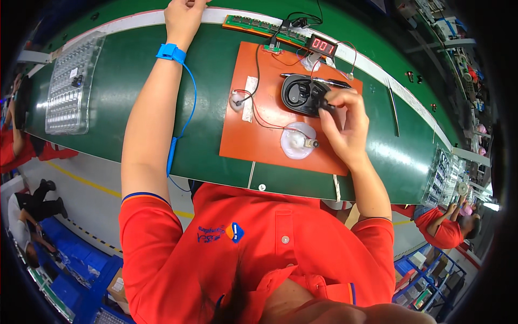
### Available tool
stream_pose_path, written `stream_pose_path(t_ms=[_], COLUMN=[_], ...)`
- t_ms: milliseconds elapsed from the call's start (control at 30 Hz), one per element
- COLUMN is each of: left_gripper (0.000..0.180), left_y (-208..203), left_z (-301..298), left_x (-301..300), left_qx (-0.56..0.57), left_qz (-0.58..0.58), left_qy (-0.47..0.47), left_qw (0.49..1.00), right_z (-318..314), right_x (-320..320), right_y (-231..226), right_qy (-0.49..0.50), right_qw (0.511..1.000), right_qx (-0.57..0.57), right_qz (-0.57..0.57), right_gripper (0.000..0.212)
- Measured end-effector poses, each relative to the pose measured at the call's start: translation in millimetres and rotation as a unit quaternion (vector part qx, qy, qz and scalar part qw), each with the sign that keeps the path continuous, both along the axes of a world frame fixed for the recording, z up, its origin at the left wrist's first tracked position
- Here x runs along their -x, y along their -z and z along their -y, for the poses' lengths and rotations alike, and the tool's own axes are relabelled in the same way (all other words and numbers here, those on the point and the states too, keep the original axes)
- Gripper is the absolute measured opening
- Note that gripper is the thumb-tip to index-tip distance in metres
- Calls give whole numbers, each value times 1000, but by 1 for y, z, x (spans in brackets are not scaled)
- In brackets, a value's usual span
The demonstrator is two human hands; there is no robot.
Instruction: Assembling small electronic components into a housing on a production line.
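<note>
Head view: at one o'clock the black earbud case [292, 100] lies open, work seemingly unfinished; your right hand [348, 123] pinches a small dark piece [326, 103] at its three-o'clock end, apparently not yet seated. Your cropped left hand [183, 19], eleven o'clock: grip indiscernible.
</note>
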State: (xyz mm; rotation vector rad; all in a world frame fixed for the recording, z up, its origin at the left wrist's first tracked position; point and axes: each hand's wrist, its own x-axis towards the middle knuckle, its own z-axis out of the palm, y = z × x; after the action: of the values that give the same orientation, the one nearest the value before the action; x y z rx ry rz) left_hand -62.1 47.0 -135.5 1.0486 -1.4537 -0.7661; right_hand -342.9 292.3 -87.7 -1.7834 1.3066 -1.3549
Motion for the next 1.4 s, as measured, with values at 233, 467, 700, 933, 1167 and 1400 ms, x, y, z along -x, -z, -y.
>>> stream_pose_path(t_ms=[233,467,700,933,1167,1400], left_gripper=[15,12,27,33,24,21], left_y=[-4,-4,-11,-17,-16,-12], left_z=[-5,-2,-8,-19,-29,-22], left_x=[5,3,12,15,16,22], left_qx=[-9,-23,-2,4,2,-22], left_qz=[-1,-38,65,181,240,222], left_qy=[5,26,-12,3,10,60], left_qw=[1000,999,998,983,971,973], right_z=[-39,-36,-36,-19,92,88], right_x=[30,21,18,30,134,82], right_y=[-14,-15,-17,-25,-15,-67], right_qy=[-113,-118,-91,-117,259,128], right_qw=[982,959,938,948,955,985], right_qx=[30,87,155,146,-21,77], right_qz=[-150,-241,-298,-257,-146,82], right_gripper=[24,26,27,20,16,25])
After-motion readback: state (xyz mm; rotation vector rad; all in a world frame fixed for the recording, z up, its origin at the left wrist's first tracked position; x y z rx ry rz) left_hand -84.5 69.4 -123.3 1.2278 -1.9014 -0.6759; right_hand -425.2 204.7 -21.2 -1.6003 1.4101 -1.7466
